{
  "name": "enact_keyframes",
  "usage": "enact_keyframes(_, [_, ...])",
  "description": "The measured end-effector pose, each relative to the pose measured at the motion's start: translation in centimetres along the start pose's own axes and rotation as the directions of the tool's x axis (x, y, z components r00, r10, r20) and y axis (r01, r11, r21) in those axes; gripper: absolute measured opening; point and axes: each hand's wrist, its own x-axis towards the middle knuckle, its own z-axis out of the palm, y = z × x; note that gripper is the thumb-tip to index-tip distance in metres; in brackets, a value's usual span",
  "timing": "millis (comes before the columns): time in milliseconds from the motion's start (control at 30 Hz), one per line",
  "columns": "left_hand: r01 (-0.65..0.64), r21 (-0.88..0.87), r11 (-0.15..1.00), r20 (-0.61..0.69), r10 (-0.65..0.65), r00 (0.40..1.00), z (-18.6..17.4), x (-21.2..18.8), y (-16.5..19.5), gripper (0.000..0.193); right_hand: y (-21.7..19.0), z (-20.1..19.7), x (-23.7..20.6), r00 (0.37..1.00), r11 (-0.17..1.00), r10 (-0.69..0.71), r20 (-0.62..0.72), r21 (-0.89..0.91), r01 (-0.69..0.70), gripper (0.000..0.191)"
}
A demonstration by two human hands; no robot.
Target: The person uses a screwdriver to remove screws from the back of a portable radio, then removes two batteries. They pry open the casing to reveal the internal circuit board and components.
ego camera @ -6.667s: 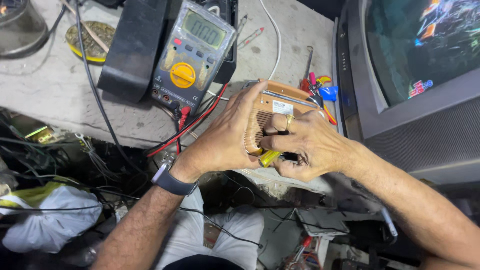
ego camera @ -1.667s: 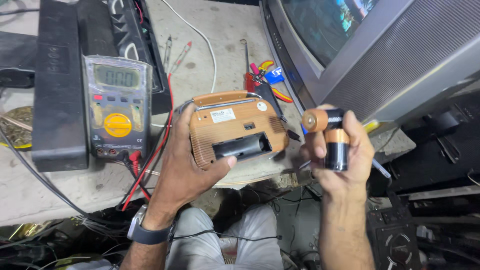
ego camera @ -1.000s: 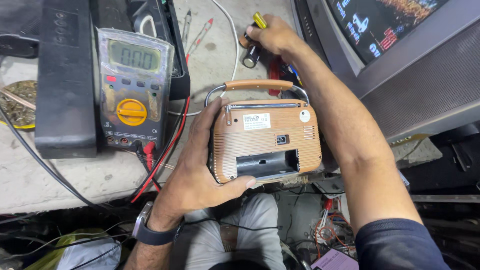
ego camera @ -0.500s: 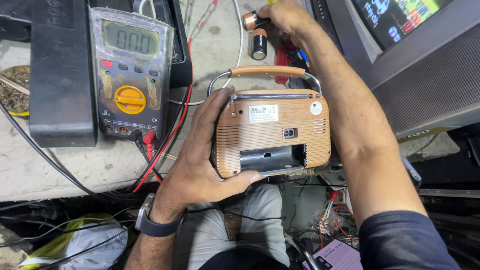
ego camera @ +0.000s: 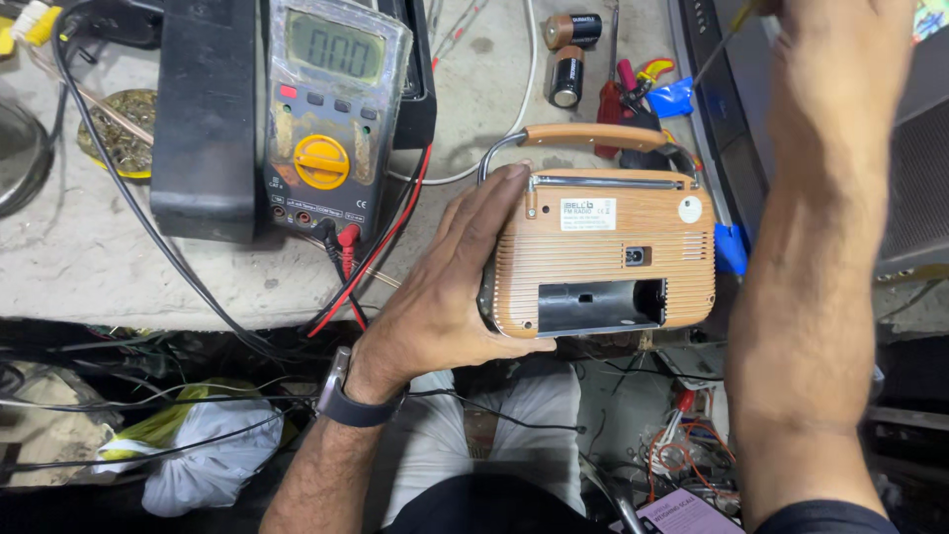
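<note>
Head view: your left hand (ego camera: 445, 287) grips the radio (ego camera: 603, 252) as before, batteries (ego camera: 568, 54) now on the bench, right hand (ego camera: 840, 40) lifting a screwdriver (ego camera: 717, 44), its grip cropped.

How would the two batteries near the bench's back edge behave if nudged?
The batteries are smooth cylinders: the one lying on its side would probably roll, while the other seems to stand on end and could tip. They look rigid and likely dense for their size on the bench.
</note>
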Motion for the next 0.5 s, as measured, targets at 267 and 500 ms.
enact_keyframes(267, [-0.009,-0.046,0.999,-0.045,0.007,0.999,1.0,-0.1,0.5,0.136,-7.5,-9.3,-13.9,0.999,0.936,-0.015,0.048,0.351,-0.002,0.026])
enact_keyframes(500, [0.144,-0.211,0.967,-0.060,-0.160,0.985,1.9,0.6,0.6,0.147,-11.4,-7.8,-16.1,0.990,0.963,0.137,-0.016,0.237,-0.129,0.029])
